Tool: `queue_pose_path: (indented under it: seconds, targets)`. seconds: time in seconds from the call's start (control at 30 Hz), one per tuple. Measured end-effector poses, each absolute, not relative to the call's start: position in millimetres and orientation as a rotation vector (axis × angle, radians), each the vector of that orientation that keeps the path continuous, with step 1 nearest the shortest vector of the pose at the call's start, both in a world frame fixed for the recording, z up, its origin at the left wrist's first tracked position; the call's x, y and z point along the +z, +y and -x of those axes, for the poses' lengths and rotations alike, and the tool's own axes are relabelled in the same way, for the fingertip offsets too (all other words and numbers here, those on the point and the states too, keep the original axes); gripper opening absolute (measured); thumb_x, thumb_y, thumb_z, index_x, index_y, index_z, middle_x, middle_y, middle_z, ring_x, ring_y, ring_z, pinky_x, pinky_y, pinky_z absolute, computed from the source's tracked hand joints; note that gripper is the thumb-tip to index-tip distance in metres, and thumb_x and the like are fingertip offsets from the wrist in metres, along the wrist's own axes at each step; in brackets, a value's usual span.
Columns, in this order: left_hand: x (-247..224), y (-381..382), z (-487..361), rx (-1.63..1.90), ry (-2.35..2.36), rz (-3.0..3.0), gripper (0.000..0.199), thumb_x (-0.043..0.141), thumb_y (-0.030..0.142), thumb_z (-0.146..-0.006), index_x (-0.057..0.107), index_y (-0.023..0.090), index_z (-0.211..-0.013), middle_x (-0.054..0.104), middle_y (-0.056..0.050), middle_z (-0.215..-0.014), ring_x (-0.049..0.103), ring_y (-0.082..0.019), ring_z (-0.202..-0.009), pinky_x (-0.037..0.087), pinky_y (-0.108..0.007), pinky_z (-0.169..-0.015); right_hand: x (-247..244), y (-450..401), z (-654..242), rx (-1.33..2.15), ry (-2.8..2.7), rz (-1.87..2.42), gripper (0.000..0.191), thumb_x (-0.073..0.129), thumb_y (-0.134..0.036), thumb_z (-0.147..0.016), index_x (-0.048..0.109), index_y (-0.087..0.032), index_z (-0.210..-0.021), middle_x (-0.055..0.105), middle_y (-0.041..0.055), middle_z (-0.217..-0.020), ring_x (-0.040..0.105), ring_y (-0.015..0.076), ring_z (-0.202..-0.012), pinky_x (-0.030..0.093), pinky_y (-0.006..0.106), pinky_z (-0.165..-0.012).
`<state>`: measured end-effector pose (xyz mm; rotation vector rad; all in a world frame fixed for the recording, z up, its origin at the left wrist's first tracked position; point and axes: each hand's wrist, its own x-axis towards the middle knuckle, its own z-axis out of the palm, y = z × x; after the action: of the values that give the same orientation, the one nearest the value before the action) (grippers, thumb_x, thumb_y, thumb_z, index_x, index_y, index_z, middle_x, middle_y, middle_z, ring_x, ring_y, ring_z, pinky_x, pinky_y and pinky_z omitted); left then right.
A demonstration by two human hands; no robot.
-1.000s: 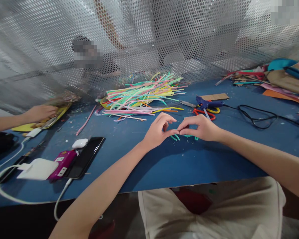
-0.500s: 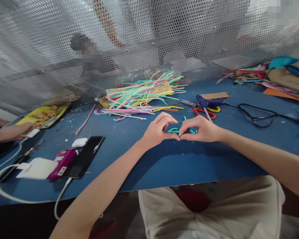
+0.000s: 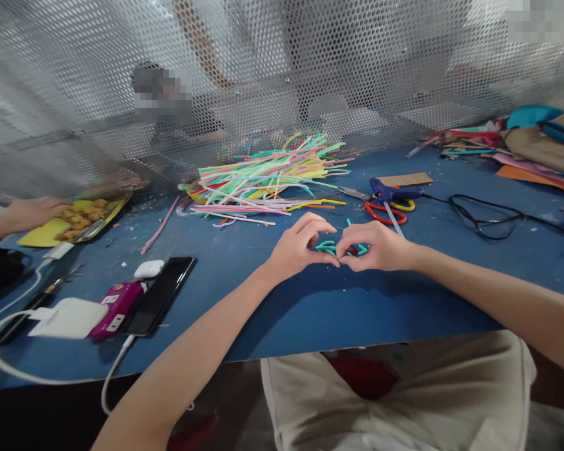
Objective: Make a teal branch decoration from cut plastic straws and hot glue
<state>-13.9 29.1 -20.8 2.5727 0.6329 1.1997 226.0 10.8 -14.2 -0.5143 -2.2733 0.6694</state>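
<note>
My left hand (image 3: 297,247) and my right hand (image 3: 373,245) meet at their fingertips above the blue table (image 3: 310,313). My right thumb and index finger are pinched together; what is between them is too small to make out. The left thumb tip touches that spot, while the left index finger arches above, apart from the thumb. Short teal pipe cleaner pieces (image 3: 327,246) show between and behind the hands. Beyond them lies a large pile of pastel pipe cleaners (image 3: 272,175). Scissors with red handles (image 3: 386,216) and a blue glue gun (image 3: 390,191) rest behind my right hand.
A black phone (image 3: 162,294), white earbud case (image 3: 149,269), purple adapter (image 3: 117,310) and white charger (image 3: 70,318) are at left. Another person's hand (image 3: 37,213) is over a yellow tray (image 3: 37,235) of food. A perforated metal screen (image 3: 263,69) stands behind. Craft materials (image 3: 540,150) lie at right.
The other person's hand at the left has moved up and away, over the tray. My right hand's fingers have shifted slightly; my left hand has stayed nearly still.
</note>
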Motion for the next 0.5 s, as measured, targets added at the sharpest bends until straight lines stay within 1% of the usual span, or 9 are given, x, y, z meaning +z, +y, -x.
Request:
queue_pose_path:
  seconds: [0.1, 0.3, 0.5]
  targets:
    - [-21.7, 29.9, 14.4, 1.195, 0.640, -2.575, 0.061, 0.078, 0.064, -0.073, 0.064, 0.022, -0.115, 0.063, -0.006, -0.109, 0.049, -0.007, -0.063, 0.048, -0.024, -0.062, -17.3, 11.7, -224.9, 0.650, -2.278, 0.509, 0.016, 0.066, -0.007, -0.078, 0.072, -0.021, -0.081, 0.069, -0.0025, -0.073, 0.056, 0.0117, -0.067, 0.046, 0.026, -0.068]
    - [-17.0, 27.6, 13.8, 1.200, 0.599, -2.645, 0.058, 0.079, 0.059, -0.075, 0.063, 0.021, -0.115, 0.064, -0.006, -0.110, 0.052, -0.007, -0.065, 0.049, -0.023, -0.063, -16.5, 12.4, -225.0, 0.618, -2.270, 0.495, 0.016, 0.067, -0.007, -0.076, 0.071, -0.022, -0.081, 0.069, -0.0028, -0.073, 0.056, 0.0126, -0.068, 0.046, 0.027, -0.070]
    - [-15.9, 28.2, 14.7, 1.217, 0.594, -2.703, 0.057, 0.075, 0.062, -0.078, 0.063, 0.021, -0.116, 0.065, -0.006, -0.109, 0.052, -0.007, -0.064, 0.049, -0.023, -0.062, -12.1, 11.2, -225.7, 0.669, -2.238, 0.512, 0.015, 0.065, -0.009, -0.077, 0.071, -0.022, -0.082, 0.071, -0.0015, -0.076, 0.056, 0.0135, -0.069, 0.047, 0.028, -0.069]
